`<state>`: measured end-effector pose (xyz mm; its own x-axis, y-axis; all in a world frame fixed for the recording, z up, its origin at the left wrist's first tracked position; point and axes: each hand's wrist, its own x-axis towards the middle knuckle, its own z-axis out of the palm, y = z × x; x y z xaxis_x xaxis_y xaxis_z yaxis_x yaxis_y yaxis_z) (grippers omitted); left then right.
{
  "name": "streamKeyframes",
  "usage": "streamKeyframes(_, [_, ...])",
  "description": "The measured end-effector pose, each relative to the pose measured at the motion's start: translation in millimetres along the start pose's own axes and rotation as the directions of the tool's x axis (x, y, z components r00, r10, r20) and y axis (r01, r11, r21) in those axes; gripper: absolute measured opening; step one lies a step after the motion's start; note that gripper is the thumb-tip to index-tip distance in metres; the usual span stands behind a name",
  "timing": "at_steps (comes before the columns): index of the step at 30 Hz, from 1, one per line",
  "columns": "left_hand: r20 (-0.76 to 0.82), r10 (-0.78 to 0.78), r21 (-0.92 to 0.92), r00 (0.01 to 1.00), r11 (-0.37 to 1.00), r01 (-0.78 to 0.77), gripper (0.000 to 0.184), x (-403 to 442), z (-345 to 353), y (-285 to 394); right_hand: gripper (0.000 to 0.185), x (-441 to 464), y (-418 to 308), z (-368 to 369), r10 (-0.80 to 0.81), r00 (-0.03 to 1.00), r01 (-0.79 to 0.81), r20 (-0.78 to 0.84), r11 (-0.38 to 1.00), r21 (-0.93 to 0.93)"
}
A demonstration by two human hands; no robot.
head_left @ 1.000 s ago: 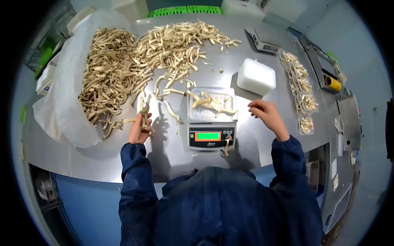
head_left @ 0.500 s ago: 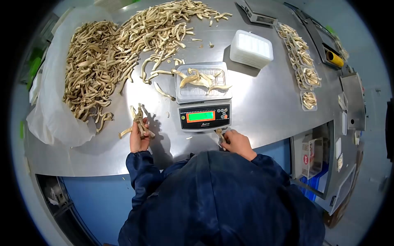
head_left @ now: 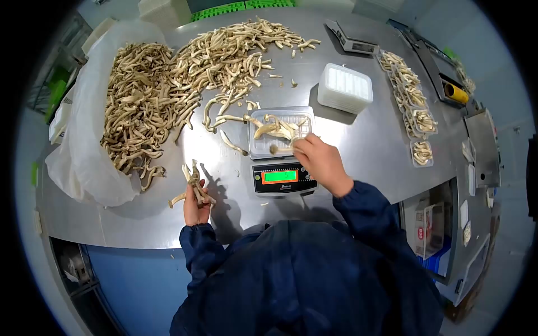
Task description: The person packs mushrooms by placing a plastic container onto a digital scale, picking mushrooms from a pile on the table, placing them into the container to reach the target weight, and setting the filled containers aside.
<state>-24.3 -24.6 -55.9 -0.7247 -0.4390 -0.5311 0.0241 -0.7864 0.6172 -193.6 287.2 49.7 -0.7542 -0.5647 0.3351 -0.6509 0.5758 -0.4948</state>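
Note:
My left hand (head_left: 197,206) is wrapped around a small bunch of long-stemmed mushrooms (head_left: 194,182), held above the table left of the scale. Between the fingers of my right hand (head_left: 322,162) is a single mushroom (head_left: 282,149), over the near edge of a clear plastic tray (head_left: 258,150). That tray rests on a digital scale (head_left: 259,185) with a lit green display. Several pale mushrooms (head_left: 274,127) lie in the tray. A loose mushroom (head_left: 232,143) lies on the metal just left of it.
A large mushroom heap (head_left: 140,106) covers the left and back of the steel table (head_left: 358,151), beside a white plastic sheet (head_left: 81,145). Stacked empty trays (head_left: 345,88) stand right of the scale. Filled trays (head_left: 421,152) line the right side, near a second scale (head_left: 353,42).
My right hand has moved from the table in front of the scale up to the tray, carrying a mushroom. My left hand still grips its bunch. The view has shifted slightly.

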Motion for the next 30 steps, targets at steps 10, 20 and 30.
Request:
streamKeyframes(10, [-0.003, 0.022, 0.002, 1.000, 1.000, -0.022, 0.037, -9.7, -22.1, -1.7, 0.019, 17.9, 57.5, -20.2, 0.205, 0.978, -0.203, 0.032, 0.977, -0.065])
streamKeyframes(20, [-0.002, 0.054, -0.001, 0.999, 0.999, -0.054, 0.037, -10.3, -1.4, 3.9, 0.014, 6.7, 63.0, -10.0, -0.016, 0.988, 0.016, 0.157, 1.000, 0.003])
streamKeyframes(30, [-0.022, 0.090, -0.014, 0.996, 0.996, -0.090, 0.036, -10.1, -3.4, 7.8, 0.010, 26.7, 57.5, -12.0, -0.159, 0.961, 0.188, 0.228, 0.976, -0.111])
